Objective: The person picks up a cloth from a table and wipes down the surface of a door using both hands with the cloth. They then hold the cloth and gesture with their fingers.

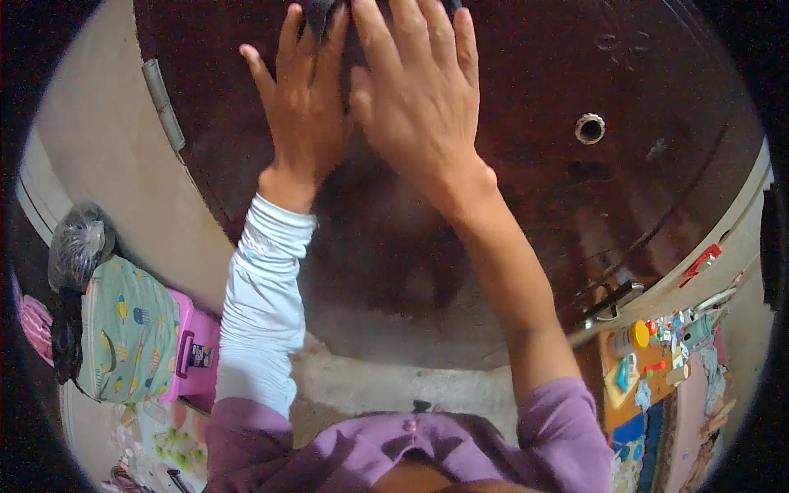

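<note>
My left hand, below which a white sleeve covers the forearm, is flat with its fingers spread at the top of the view. Beside it, my right hand reaches up with straight fingers and a bare forearm. Both are over a dark brown, glossy door. A small dark thing, perhaps cloth, shows between the left fingers; another dark bit shows by the right fingertips. The picture's top edge cuts off some fingertips, so their contact with it cannot be told.
The door bears a round metal-rimmed hole and a metal hinge. A metal latch is at its lower right. Left stand a pink plastic box, a patterned green cloth and a dark plastic bag. Right, an orange-brown shelf holds several small items.
</note>
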{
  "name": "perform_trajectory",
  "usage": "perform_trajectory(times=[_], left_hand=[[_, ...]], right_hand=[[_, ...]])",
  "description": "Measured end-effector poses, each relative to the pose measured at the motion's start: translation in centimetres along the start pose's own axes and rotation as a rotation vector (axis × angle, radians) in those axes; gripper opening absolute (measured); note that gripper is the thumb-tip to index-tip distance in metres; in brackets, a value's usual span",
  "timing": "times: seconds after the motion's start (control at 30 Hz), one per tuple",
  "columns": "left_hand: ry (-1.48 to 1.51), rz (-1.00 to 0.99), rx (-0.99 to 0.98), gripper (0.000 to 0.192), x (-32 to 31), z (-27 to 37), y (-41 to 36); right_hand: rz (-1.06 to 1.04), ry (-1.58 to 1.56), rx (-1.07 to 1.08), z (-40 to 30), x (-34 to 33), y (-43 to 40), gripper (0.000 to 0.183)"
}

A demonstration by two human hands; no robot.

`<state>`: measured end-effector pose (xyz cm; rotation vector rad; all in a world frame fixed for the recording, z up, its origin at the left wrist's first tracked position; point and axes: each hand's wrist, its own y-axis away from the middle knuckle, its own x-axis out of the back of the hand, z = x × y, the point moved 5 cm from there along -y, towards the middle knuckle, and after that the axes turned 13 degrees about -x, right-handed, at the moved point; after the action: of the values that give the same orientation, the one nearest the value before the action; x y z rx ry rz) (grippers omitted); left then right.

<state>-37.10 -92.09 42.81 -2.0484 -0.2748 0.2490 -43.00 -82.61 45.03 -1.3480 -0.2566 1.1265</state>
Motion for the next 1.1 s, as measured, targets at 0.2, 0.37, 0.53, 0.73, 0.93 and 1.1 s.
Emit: perform_trajectory(times=[0.2,0.37,0.53,0.73,0.93,1.1], left_hand=[[0.076,-0.188,0.194,0.058,1.0,2.8,7.0],[0.181,-0.353,0.165,0.057,2.2,7.8,14.2],[0.261,-0.513,0.103,0.064,4.0,13.6,20.7],[0.403,-0.594,0.248,0.074,5.6,15.2,23.0],[0.497,-0.596,0.196,0.074,5.2,15.9,19.8],[0.526,-0.56,0.152,0.076,4.1,17.4,18.1]], right_hand=[[-0.628,-0.294,-0.252,-3.3,3.5,5.1,0.067],[-0.864,-0.301,-0.265,-5.0,7.6,12.1,0.069],[-1.059,-0.314,-0.27,-6.3,12.9,20.9,0.068],[-1.14,-0.234,-0.228,-6.7,14.9,23.7,0.067],[-1.243,-0.329,-0.268,-5.7,14.7,21.7,0.055],[-1.311,-0.309,-0.276,-3.2,15.3,20.1,0.053]])
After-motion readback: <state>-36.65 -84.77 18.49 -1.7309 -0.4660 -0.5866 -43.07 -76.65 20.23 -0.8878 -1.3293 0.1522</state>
